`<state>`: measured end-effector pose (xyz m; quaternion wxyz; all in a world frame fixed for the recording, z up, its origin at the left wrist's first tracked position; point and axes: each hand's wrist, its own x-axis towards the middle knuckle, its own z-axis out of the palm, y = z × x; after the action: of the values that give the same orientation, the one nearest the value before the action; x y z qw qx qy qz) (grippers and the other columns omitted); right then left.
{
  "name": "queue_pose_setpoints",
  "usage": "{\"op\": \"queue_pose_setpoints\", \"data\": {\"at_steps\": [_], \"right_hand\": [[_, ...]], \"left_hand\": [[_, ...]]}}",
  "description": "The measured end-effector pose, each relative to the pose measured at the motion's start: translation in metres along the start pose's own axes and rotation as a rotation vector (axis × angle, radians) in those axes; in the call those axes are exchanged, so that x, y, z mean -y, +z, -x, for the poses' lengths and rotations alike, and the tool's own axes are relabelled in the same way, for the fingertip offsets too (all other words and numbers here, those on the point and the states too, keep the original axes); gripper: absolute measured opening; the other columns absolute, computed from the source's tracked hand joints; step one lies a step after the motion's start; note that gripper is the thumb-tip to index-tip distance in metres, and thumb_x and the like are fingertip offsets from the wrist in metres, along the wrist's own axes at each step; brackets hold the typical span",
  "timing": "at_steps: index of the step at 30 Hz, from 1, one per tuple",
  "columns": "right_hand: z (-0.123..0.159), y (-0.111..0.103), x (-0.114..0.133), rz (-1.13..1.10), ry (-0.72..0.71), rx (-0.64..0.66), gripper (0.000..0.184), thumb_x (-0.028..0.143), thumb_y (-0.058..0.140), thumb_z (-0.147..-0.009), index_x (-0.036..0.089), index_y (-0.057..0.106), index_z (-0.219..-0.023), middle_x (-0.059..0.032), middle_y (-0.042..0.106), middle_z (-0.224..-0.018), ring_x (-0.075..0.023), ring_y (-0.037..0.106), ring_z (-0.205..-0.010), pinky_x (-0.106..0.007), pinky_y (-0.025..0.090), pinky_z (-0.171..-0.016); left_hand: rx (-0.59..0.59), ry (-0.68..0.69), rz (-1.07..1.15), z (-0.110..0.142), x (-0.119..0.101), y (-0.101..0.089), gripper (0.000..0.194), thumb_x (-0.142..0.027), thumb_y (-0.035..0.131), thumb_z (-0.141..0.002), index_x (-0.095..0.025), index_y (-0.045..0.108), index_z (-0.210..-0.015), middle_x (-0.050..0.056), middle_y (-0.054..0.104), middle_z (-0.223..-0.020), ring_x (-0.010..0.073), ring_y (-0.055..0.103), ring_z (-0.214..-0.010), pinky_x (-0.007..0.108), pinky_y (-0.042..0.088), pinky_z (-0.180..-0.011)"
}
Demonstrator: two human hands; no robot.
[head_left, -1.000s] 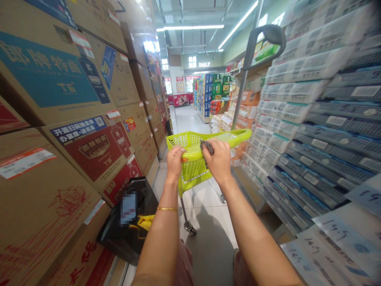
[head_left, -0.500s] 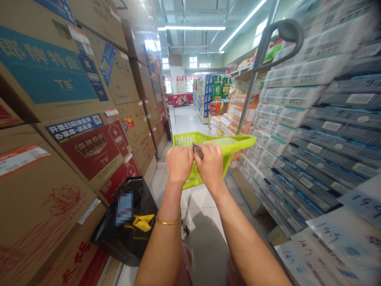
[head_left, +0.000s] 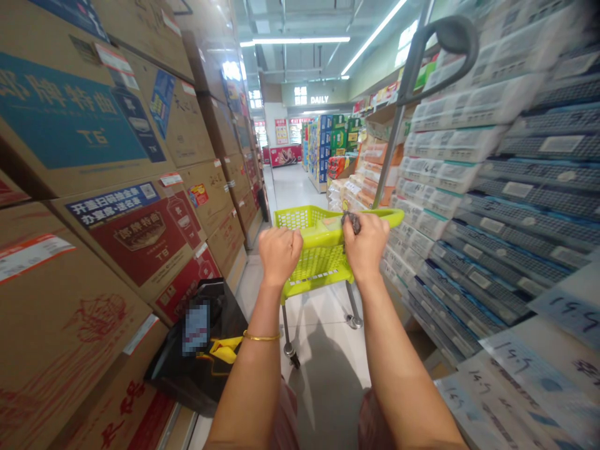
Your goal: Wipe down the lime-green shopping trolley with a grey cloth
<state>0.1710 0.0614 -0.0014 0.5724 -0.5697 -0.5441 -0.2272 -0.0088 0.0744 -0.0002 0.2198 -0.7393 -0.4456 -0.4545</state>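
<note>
In front of me stands a lime-green shopping cart (head_left: 323, 265) with a perforated basket and grey metal legs on casters. My left hand (head_left: 280, 255) is closed around the left end of the cart's push handle (head_left: 323, 235); a gold bangle circles that wrist. Farther right along the same handle, my right hand (head_left: 367, 244) is closed on a crumpled dark grey cloth (head_left: 350, 223), pressed against the bar. The cloth bulges out beside the thumb, and the rest of it is hidden in the hand.
Stacked cartons (head_left: 140, 231) line the left side, with a black bag (head_left: 197, 375) below them. On the right are piled white packs (head_left: 445, 147), grey-blue packs (head_left: 487, 231) and a pole with a grey loop handle (head_left: 417, 81). A tiled aisle (head_left: 293, 184) runs ahead.
My right hand has slid right along the handle with the cloth, away from my left hand. The bar between them now shows. The left hand stays at the handle's left end.
</note>
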Motion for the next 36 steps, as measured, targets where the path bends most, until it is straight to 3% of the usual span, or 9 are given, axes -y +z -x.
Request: {"op": "queue_pose_setpoints", "data": {"at_steps": [7,11,15,23,26,36], "right_hand": [[0.02,0.01,0.056,-0.113,-0.157,0.209,0.022,0.029,0.047,-0.087,0.016,0.063,-0.095,-0.0084,0.065,-0.092,-0.0209,0.051,-0.09,-0.037,0.034,-0.089],[0.029,0.015,0.068,-0.144,-0.159,0.258,0.024,0.031,0.046,-0.088,0.018,0.062,-0.101,-0.0091,0.064,-0.096,-0.022,0.05,-0.094,-0.038,0.034,-0.089],[0.023,0.013,0.055,-0.111,-0.172,0.244,0.023,0.029,0.047,-0.088,0.018,0.062,-0.102,-0.0089,0.064,-0.096,-0.0225,0.049,-0.094,-0.037,0.034,-0.087],[0.001,0.002,-0.004,-0.016,0.008,0.016,0.021,0.027,0.047,-0.085,0.018,0.063,-0.095,-0.0088,0.062,-0.089,-0.022,0.049,-0.086,-0.038,0.034,-0.082],[0.001,0.002,-0.006,-0.014,0.022,0.005,0.021,0.027,0.047,-0.085,0.018,0.063,-0.095,-0.009,0.063,-0.09,-0.022,0.049,-0.086,-0.037,0.034,-0.082],[0.029,0.014,0.063,-0.185,-0.149,0.223,0.023,0.027,0.045,-0.088,0.019,0.062,-0.102,-0.0092,0.063,-0.098,-0.0213,0.05,-0.095,-0.039,0.034,-0.089]], "left_hand": [[-0.017,-0.014,0.013,0.0,-0.002,0.0,0.04,-0.028,0.037,-0.091,-0.019,0.05,-0.054,0.003,0.052,-0.057,0.0164,0.047,-0.062,0.032,0.024,-0.064],[0.004,-0.022,0.047,0.002,0.0,0.0,0.04,-0.028,0.035,-0.091,-0.019,0.05,-0.055,0.003,0.052,-0.058,0.0169,0.047,-0.064,0.033,0.024,-0.065],[0.001,0.004,0.028,0.002,0.002,0.0,0.042,-0.031,0.036,-0.092,-0.019,0.047,-0.053,0.003,0.05,-0.055,0.0161,0.045,-0.062,0.033,0.024,-0.065],[-0.033,0.012,0.042,0.001,0.003,0.001,0.043,-0.031,0.037,-0.091,-0.019,0.046,-0.051,0.002,0.049,-0.054,0.0155,0.044,-0.06,0.032,0.023,-0.064],[-0.034,-0.005,0.045,0.001,0.003,0.003,0.042,-0.03,0.039,-0.09,-0.019,0.046,-0.05,0.002,0.049,-0.054,0.0156,0.044,-0.061,0.032,0.023,-0.064],[-0.038,-0.017,0.021,0.003,0.003,0.002,0.042,-0.031,0.034,-0.092,-0.02,0.051,-0.056,0.003,0.052,-0.057,0.0169,0.045,-0.063,0.033,0.025,-0.066]]}}
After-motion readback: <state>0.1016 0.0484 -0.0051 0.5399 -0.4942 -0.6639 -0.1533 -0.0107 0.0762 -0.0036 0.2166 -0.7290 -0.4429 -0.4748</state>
